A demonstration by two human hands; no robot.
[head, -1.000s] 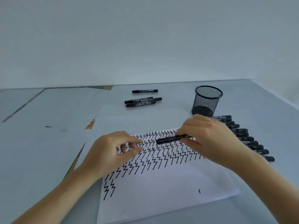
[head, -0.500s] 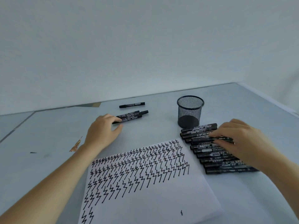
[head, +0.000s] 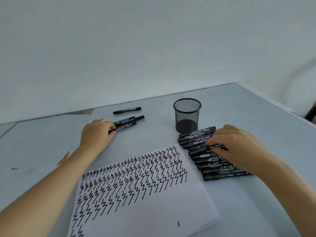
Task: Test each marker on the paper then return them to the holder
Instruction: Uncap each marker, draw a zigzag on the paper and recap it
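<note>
Left hand [head: 96,134] grips one black marker [head: 124,126] near the tabletop's far edge; right hand [head: 236,146] pinches another black marker [head: 207,147] in the row.
Probably a swap between tests: next, uncap over the white scribbled paper [head: 153,211]; the black mesh holder [head: 187,115] is empty.

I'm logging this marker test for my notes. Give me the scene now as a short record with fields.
left hand: grips one of the three markers at the far left
right hand: fingers pinch a marker in the row beside the paper
holder: black mesh cup, upright, no markers visible in it
paper: rows of black zigzags
</note>
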